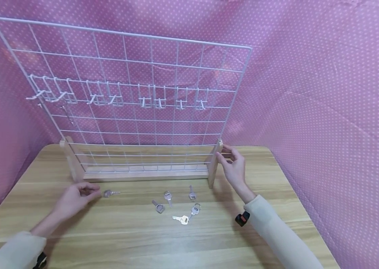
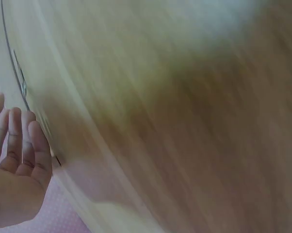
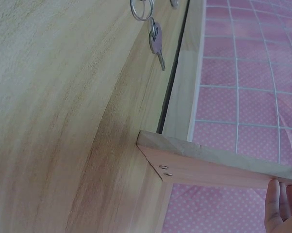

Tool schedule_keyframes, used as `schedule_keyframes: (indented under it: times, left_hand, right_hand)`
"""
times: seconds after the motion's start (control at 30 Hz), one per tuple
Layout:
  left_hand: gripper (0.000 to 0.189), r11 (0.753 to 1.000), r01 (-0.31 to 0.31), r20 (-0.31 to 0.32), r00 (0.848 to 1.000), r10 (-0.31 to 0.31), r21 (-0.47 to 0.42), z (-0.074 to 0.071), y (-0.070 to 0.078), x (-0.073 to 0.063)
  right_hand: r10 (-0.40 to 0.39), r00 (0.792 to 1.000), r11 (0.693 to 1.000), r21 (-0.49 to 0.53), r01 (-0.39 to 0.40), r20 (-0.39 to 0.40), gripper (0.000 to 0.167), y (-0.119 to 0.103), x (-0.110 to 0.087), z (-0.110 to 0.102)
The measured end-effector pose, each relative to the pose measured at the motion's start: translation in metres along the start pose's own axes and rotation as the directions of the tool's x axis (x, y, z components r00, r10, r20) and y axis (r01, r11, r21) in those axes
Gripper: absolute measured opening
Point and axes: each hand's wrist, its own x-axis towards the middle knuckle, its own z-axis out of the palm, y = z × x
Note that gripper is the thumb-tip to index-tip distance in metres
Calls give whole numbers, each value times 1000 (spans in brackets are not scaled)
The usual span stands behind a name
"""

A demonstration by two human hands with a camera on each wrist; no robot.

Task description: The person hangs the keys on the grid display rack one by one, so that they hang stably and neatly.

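My left hand (image 1: 76, 200) is low at the left of the wooden table, its fingertips right at the head of a silver key (image 1: 108, 193). In the left wrist view its fingers are loosely bent, with the thin key (image 2: 22, 86) beyond their tips. My right hand (image 1: 234, 168) touches the right wooden side panel (image 1: 213, 166) of a white wire grid rack (image 1: 139, 120). Seen from the right wrist, straight fingers (image 3: 273, 199) rest against the panel's outer face, and the thumb is hidden.
Several keys lie in front of the rack, among them a bright key (image 1: 183, 219) and a key with a ring (image 1: 194, 210). White hooks (image 1: 160, 103) line the grid, and a small chain (image 1: 68, 115) hangs at left. Pink dotted cloth (image 1: 310, 93) surrounds the table (image 1: 125, 239).
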Motion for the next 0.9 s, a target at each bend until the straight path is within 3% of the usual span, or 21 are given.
schedule_keyframes:
  times: [0.4,0.67,0.9]
  left_hand:
    - [23,993,1,20,1000,-4,117,8,2,6]
    - [28,991,28,31,999,-32,133,9,1,8]
    - [22,991,35,47,998,-41,131,9,1,10]
  right_hand:
    - [-4,1000,1000,-14,4,2,33,0,0,1]
    - [-6,1000,1000,-8,6,2,34,1,0,1]
    - [10,1000,1000,-16,-10,-1,33,2,-1,1]
